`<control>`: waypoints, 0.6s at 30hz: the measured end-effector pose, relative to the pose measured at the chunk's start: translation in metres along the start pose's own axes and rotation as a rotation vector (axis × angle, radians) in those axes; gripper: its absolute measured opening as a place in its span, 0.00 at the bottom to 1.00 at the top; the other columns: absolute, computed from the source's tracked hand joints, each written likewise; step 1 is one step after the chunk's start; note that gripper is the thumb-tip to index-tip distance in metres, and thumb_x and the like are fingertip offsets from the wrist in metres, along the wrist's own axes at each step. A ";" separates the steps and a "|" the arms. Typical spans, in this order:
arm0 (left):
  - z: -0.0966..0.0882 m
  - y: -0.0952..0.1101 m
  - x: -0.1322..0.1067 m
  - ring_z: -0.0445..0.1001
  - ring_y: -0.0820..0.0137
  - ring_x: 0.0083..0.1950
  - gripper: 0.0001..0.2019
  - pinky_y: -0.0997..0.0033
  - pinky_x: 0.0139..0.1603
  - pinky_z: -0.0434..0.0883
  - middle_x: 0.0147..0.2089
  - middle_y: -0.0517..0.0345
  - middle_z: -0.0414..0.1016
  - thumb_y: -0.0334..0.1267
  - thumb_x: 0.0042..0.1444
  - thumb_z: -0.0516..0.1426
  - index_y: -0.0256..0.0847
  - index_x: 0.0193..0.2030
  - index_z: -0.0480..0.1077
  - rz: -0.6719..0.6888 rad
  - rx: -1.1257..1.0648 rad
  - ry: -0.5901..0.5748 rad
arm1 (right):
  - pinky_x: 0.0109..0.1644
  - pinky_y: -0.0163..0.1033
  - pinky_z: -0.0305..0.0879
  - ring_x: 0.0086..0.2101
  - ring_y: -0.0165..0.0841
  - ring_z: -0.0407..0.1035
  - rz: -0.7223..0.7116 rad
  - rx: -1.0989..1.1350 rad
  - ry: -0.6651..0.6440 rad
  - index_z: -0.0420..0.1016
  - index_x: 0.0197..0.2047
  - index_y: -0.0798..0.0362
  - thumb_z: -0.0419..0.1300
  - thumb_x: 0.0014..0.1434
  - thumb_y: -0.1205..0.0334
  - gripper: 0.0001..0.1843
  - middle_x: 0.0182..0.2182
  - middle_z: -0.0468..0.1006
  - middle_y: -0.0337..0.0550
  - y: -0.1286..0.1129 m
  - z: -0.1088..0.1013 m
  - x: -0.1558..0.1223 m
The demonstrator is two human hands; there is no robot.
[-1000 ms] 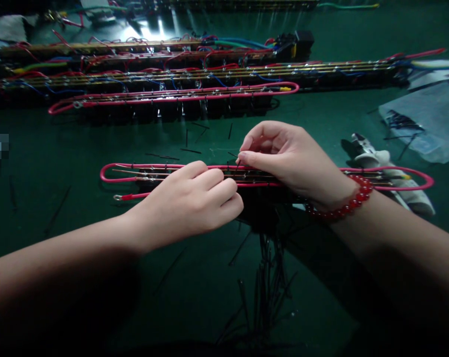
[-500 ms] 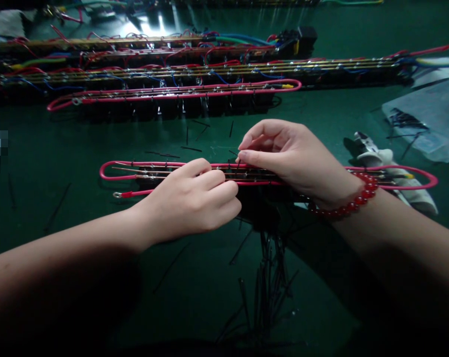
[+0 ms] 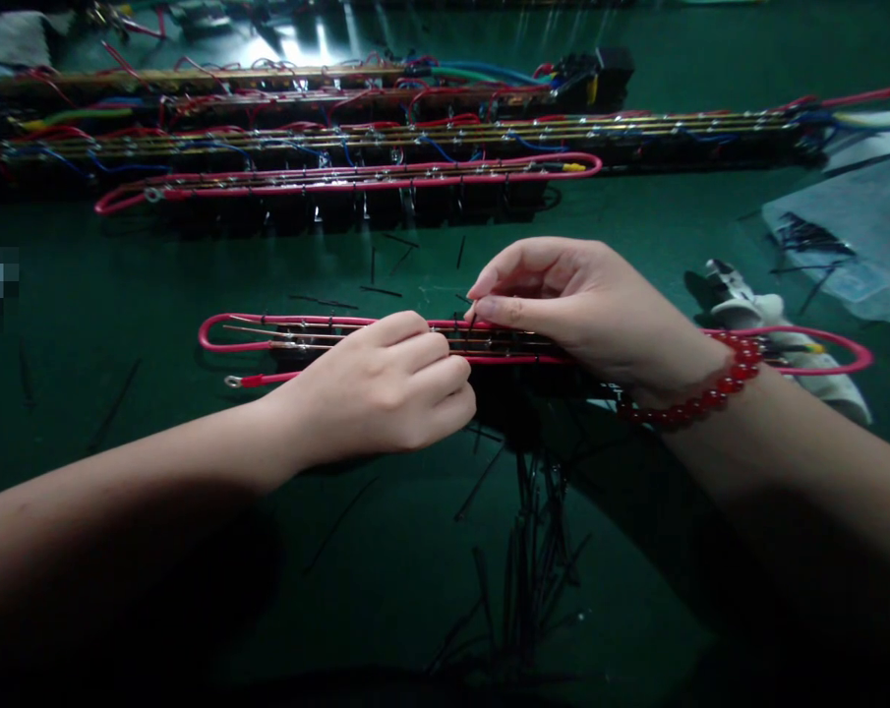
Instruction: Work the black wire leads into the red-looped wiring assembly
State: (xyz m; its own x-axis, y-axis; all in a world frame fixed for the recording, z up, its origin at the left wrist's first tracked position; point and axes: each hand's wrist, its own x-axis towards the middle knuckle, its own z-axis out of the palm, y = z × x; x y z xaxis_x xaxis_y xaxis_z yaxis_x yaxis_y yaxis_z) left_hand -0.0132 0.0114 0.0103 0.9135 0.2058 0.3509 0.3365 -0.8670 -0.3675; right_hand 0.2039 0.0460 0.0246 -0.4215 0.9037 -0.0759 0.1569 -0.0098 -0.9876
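Note:
A long, narrow electrical assembly [image 3: 500, 344] with metal rods lies crosswise on the green surface. A thick red cable [image 3: 206, 334] loops along it, held by small black ties, with a metal ring terminal [image 3: 233, 382] at its left end. My left hand [image 3: 396, 383] is closed over the middle of the assembly; its fingertips, and whatever they hold, are hidden. Just to the right, my right hand [image 3: 573, 300], above a red bead bracelet, pinches a thin black cable tie [image 3: 473, 322] between thumb and index finger, at the cable's far run.
Loose black cable ties [image 3: 529, 570] are heaped in front, with several more scattered around. Cutters with pale handles [image 3: 743, 307] lie behind and under the assembly's right end. A clear plastic bag [image 3: 868, 251] holds ties at right. Similar wired assemblies [image 3: 356, 182] line the back.
Almost nothing differs. Both hands keep their place at the assembly, and the right still pinches the cable tie; the whole view has shifted very slightly.

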 end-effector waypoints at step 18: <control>0.000 -0.003 0.000 0.72 0.68 0.36 0.09 0.64 0.40 0.68 0.37 0.60 0.77 0.28 0.67 0.53 0.41 0.40 0.73 0.029 -0.052 -0.026 | 0.33 0.35 0.70 0.31 0.29 0.73 0.001 -0.024 -0.034 0.79 0.32 0.52 0.70 0.53 0.64 0.04 0.29 0.80 0.37 -0.001 -0.002 0.000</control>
State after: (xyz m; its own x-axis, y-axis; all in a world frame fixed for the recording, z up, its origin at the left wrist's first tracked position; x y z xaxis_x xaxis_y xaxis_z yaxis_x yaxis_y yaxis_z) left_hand -0.0138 0.0141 0.0112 0.9286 0.1915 0.3177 0.2979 -0.8953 -0.3313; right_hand 0.2054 0.0463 0.0256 -0.4515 0.8885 -0.0821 0.1785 -0.0002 -0.9839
